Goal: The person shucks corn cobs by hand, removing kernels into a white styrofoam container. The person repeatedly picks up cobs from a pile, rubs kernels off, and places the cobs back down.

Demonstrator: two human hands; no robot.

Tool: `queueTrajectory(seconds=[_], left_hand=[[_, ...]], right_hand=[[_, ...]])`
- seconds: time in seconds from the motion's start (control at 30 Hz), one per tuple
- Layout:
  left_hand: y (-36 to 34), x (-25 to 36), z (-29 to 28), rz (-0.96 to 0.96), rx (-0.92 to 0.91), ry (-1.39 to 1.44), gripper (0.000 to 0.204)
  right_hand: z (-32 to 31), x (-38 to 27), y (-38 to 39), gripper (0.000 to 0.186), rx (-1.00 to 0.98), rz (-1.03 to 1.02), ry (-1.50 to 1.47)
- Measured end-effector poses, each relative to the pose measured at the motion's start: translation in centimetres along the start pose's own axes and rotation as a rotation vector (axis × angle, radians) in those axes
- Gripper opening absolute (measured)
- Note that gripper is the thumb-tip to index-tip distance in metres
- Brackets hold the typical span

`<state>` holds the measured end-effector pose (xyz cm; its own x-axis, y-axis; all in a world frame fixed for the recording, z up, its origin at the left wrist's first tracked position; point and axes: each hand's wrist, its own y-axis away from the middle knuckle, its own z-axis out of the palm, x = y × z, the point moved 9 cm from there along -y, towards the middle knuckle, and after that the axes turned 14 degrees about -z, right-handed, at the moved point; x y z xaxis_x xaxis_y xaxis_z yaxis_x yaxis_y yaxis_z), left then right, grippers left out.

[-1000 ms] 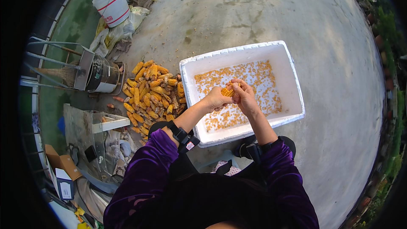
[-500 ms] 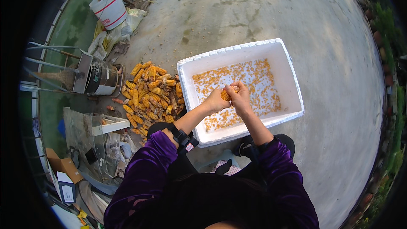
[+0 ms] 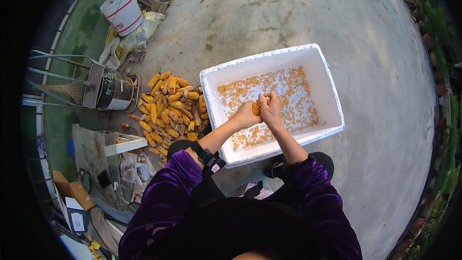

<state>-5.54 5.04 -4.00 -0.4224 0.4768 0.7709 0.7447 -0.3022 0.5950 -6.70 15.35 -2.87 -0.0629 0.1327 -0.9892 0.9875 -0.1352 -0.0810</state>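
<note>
A corn cob [image 3: 256, 109] with yellow kernels is held over a white foam box [image 3: 329, 86]. My left hand [image 3: 244, 114] is wrapped round the cob and hides most of it. Against the cob's right side my right hand [image 3: 271, 111] presses with its fingers bent and closed. Loose corn kernels [image 3: 250, 138] lie scattered over the floor of the box below both hands. Just left of the box a heap of whole corn cobs [image 3: 171, 106] lies on the ground.
Far left stands a white bucket [image 3: 122, 12] beside plastic bags [image 3: 126, 43]. A dark drum [image 3: 115, 89] and metal rods [image 3: 55, 67] are at the left. Nearer lie clutter and an open cardboard box [image 3: 72, 190]. Plants [image 3: 440, 173] line the right edge.
My right hand has shifted slightly on the cob, its fingers now more bunched together. The left hand keeps its hold in nearly the same place.
</note>
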Motion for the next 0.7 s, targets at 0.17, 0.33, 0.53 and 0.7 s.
queueTrajectory(seconds=[0.17, 0.33, 0.53, 0.7], left_hand=[[1.8, 2.9, -0.3, 0.196, 0.125, -0.039, 0.038], [0.8, 1.5, -0.3, -0.021, 0.018, -0.016, 0.034], [2.0, 3.3, -1.1, 0.089, 0.173, -0.17, 0.039], [1.2, 1.1, -0.3, 0.05, 0.117, -0.175, 0.039]], right_hand=[[-0.1, -1.0, 0.3, 0.02, -0.065, -0.083, 0.182], [-0.5, 1.5, -0.3, 0.025, 0.047, -0.025, -0.061], [-0.6, -1.4, 0.1, 0.033, 0.017, -0.126, 0.216], [0.0, -1.7, 0.2, 0.031, -0.068, -0.021, 0.202]])
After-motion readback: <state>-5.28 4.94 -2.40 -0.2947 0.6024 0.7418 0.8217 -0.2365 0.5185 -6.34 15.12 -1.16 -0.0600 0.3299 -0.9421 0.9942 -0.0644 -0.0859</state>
